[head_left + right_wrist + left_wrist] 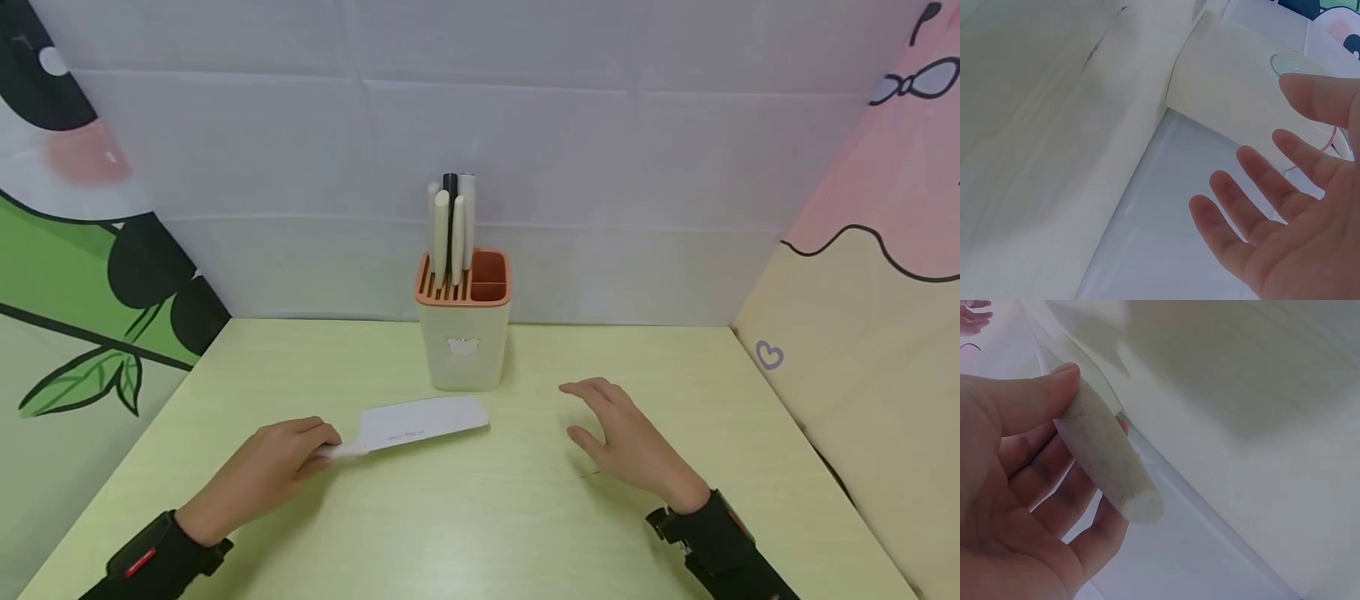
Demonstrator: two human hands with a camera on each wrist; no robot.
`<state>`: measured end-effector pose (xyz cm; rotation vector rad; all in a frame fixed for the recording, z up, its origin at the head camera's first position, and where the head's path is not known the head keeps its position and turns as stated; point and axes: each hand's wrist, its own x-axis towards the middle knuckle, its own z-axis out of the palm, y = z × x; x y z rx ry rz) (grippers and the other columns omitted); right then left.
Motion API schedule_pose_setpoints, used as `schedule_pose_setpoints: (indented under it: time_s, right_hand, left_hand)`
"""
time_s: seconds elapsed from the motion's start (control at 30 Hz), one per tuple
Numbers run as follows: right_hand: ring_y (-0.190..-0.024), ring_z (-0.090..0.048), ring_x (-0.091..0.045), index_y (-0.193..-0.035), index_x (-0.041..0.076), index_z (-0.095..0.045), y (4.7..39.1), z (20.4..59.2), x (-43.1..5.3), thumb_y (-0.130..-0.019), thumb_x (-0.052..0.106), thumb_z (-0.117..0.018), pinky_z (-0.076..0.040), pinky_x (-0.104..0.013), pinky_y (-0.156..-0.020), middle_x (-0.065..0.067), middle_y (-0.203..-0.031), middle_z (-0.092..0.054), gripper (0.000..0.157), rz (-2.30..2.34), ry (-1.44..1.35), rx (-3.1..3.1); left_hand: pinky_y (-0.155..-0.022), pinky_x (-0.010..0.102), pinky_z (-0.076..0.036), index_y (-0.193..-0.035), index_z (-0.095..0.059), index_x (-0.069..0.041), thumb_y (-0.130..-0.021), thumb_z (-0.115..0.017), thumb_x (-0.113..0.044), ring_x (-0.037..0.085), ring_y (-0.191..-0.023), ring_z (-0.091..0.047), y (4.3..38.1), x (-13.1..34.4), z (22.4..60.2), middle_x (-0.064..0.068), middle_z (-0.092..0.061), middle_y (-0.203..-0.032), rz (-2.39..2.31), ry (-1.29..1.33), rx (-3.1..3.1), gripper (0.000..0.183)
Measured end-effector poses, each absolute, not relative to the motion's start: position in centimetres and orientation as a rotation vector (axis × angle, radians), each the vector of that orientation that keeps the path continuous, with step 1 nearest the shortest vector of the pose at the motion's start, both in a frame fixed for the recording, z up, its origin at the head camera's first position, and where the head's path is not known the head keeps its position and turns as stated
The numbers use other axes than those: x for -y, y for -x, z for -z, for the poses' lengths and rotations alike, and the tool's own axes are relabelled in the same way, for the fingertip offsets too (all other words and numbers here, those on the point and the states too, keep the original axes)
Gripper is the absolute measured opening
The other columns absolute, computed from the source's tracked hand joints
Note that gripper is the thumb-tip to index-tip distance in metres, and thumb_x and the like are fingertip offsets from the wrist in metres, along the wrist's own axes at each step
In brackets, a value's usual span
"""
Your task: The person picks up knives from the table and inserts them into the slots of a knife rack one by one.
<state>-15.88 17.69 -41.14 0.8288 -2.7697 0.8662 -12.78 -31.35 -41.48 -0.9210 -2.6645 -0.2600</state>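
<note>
My left hand (288,458) grips a white-bladed cleaver by its pale handle (1107,456), thumb on one side and fingers curled round the other. The broad blade of the cleaver (423,421) points to the right, close over the table and in front of the knife block (463,342). In the right wrist view, my right hand (1297,212) has its fingers spread and relaxed, holding nothing. From the head view this hand (626,437) hovers over the table, to the right of the knife block.
The cream knife block has an orange slotted top; several knives with white handles (441,233) and one black handle (450,185) stand in its left part. An orange square compartment (489,275) is at its right. Behind the pale wooden table (450,533) hangs a light cloth wall (600,167).
</note>
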Motion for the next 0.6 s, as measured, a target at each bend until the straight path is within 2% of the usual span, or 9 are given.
schedule_pose_setpoints:
  time_s: [0.33,0.6]
  right_hand:
    - [-0.137,-0.053,-0.026,-0.151,0.017,-0.055,15.6,40.7,-17.3,-0.101,0.019,-0.075,-0.05,-0.049,-0.11,-0.001,-0.144,-0.057,0.054,-0.887,-0.855,2.75]
    - [-0.135,-0.053,-0.024,-0.151,0.016,-0.055,15.5,40.6,-17.3,-0.101,0.019,-0.075,-0.05,-0.047,-0.11,0.001,-0.142,-0.057,0.054,-0.873,-0.876,2.732]
  left_hand:
    - [-0.072,0.031,-0.06,-0.101,-0.073,-0.013,-0.081,-0.092,-0.005,0.012,-0.084,-0.069,14.8,25.8,41.1,-0.005,-0.07,-0.096,0.288,1.013,2.676,0.029]
    - [-0.07,0.03,-0.058,-0.098,-0.073,-0.011,-0.084,-0.09,-0.003,0.014,-0.079,-0.067,16.3,21.9,41.8,-0.002,-0.07,-0.093,0.301,1.084,2.683,0.023]
